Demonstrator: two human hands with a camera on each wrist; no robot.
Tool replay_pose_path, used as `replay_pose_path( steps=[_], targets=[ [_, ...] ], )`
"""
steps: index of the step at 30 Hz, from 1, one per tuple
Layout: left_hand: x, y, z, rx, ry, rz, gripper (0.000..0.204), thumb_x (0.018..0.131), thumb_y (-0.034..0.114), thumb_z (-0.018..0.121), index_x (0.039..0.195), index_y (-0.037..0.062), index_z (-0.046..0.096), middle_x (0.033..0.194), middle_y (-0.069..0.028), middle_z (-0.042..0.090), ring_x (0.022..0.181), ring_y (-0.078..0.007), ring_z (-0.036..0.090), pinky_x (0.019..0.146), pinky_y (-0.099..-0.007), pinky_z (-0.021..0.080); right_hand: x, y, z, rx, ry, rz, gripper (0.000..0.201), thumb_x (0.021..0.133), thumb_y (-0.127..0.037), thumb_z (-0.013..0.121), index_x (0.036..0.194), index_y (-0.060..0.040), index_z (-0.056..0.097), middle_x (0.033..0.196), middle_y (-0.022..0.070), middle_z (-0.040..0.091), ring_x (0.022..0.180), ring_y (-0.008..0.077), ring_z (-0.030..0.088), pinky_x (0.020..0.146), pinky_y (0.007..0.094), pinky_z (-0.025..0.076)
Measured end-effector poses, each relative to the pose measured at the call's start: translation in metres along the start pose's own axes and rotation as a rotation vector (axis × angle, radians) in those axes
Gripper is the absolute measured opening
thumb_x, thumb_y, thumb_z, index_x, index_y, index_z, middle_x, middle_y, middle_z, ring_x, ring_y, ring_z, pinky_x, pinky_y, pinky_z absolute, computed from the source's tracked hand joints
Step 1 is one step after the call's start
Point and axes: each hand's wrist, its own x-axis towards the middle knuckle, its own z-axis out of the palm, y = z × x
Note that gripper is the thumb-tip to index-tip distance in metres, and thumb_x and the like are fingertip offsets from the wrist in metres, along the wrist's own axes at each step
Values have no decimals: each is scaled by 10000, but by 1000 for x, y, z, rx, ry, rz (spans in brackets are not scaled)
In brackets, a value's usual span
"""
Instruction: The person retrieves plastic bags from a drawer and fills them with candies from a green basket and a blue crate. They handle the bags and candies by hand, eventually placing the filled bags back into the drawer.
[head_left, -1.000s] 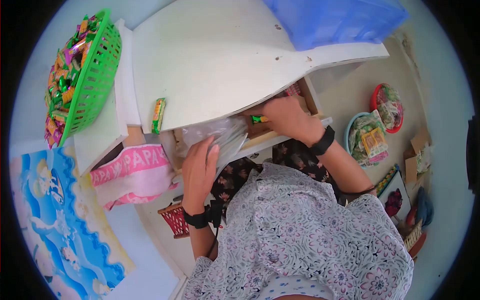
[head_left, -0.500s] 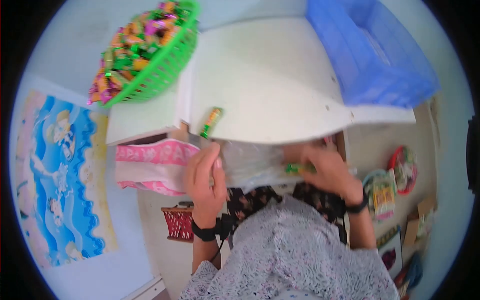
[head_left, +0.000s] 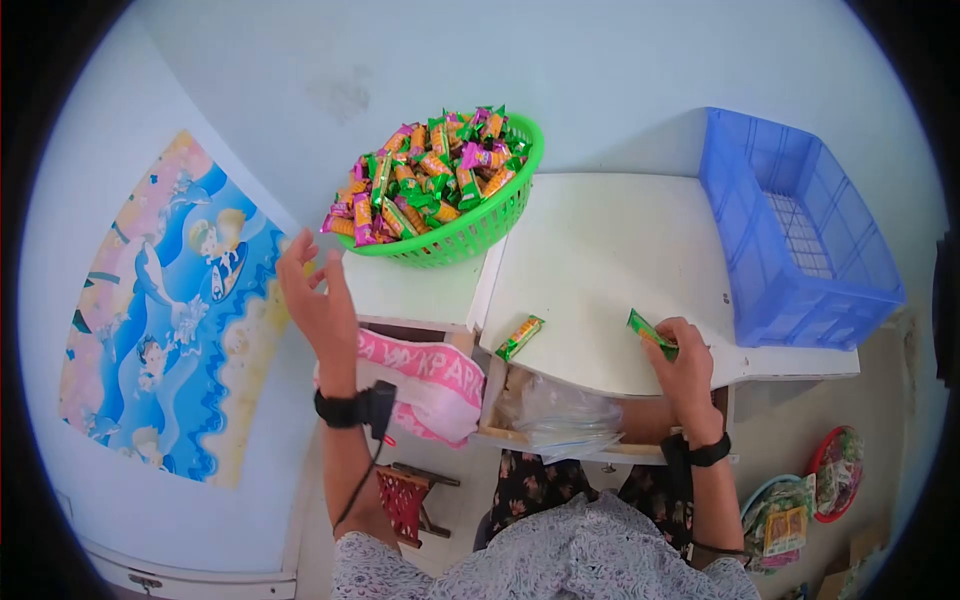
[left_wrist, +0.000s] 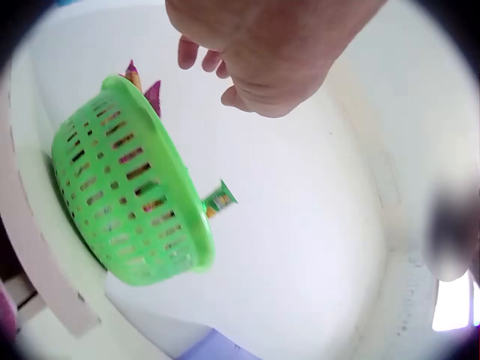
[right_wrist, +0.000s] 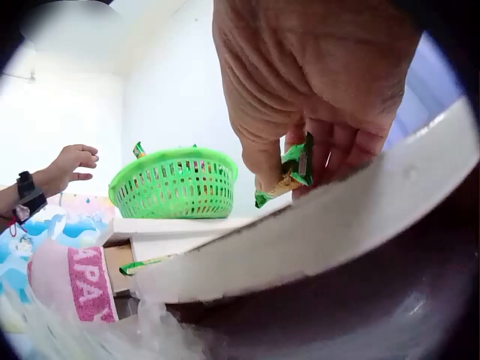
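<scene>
My right hand (head_left: 686, 372) pinches a green-wrapped snack packet (head_left: 648, 330) between thumb and fingers, low over the front of the white table. In the right wrist view the same packet (right_wrist: 295, 169) shows at the fingertips. My left hand (head_left: 322, 300) is raised in the air, fingers loosely bent and holding nothing, just left of the green basket (head_left: 470, 236). Small green, orange and purple snack packets (head_left: 430, 180) heap above the basket's rim. Another packet (head_left: 520, 338) lies by itself at the table's front left edge.
A blue plastic crate (head_left: 800, 290) stands at the table's right. Below the tabletop an open drawer holds clear plastic bags (head_left: 560, 415). A pink and white towel (head_left: 430, 390) hangs to its left. Basins of packages (head_left: 838, 470) stand at lower right.
My right hand has come up out of the drawer with a packet and is now over the table. The left hand has let go of the plastic bags and risen toward the basket.
</scene>
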Motion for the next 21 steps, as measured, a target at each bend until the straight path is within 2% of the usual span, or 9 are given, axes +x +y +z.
replay_pose_path(
  steps=[4,7,8,10,13,15,17,19,21],
  targets=[
    [30,-106,32,-242,-67,-448,410,1033,310,627,1320,18,606,1124,-81,640,949,-192,647,697,-349,557,-3,4,5,-36,69,-123,233,839,-122,794,1019,-74,653,930,103,681,887,317,642,748,414,521],
    [53,-113,48,-504,-233,-964,436,1039,443,590,1244,60,633,1030,-53,640,814,-169,623,588,-310,504,-1,2,3,-26,83,-143,241,828,-115,789,1026,-73,657,944,89,675,898,322,620,749,417,513],
    [62,-144,54,-635,-381,-1034,433,1022,440,636,1276,89,619,1142,-70,691,914,-183,693,669,-308,566,-1,0,2,-30,74,-128,243,826,-111,788,1028,-72,658,945,90,674,902,321,620,751,416,513],
    [66,-191,74,-715,-500,-921,439,1004,444,663,1253,84,630,1067,-59,715,880,-184,704,666,-321,570,-1,0,3,-39,67,-128,243,833,-114,775,1044,-69,665,961,94,670,935,320,617,770,414,516],
    [49,-189,69,-134,-543,271,346,955,303,700,1186,50,653,965,-81,721,817,-271,696,689,-383,567,-1,-3,4,-57,59,-130,248,843,-127,766,1063,-66,670,984,97,673,954,325,615,791,418,518],
    [55,-147,49,-85,-548,422,356,872,205,728,1171,30,646,931,-151,690,758,-420,641,668,-471,523,0,0,5,-80,58,-161,255,847,-135,761,1076,-64,673,1000,97,675,964,329,613,806,424,517],
    [57,-164,56,-210,-499,40,335,909,153,697,1206,6,648,982,-134,706,786,-320,682,715,-407,562,0,-1,5,-85,43,-160,260,849,-139,758,1083,-62,675,1016,98,679,974,332,614,821,426,518],
    [69,-158,72,-879,-478,-854,327,919,106,683,1219,-18,643,1022,-126,709,826,-267,701,741,-384,582,1,-3,4,-77,35,-118,263,847,-140,757,1085,-60,677,1033,98,684,983,334,616,835,424,518],
    [71,-129,75,-918,-472,-860,297,924,67,668,1201,-37,645,1048,-114,704,858,-220,705,741,-366,594,1,-4,5,-70,55,-108,282,847,-140,756,1103,-51,674,1078,113,688,1018,345,615,867,425,519]
  ],
)
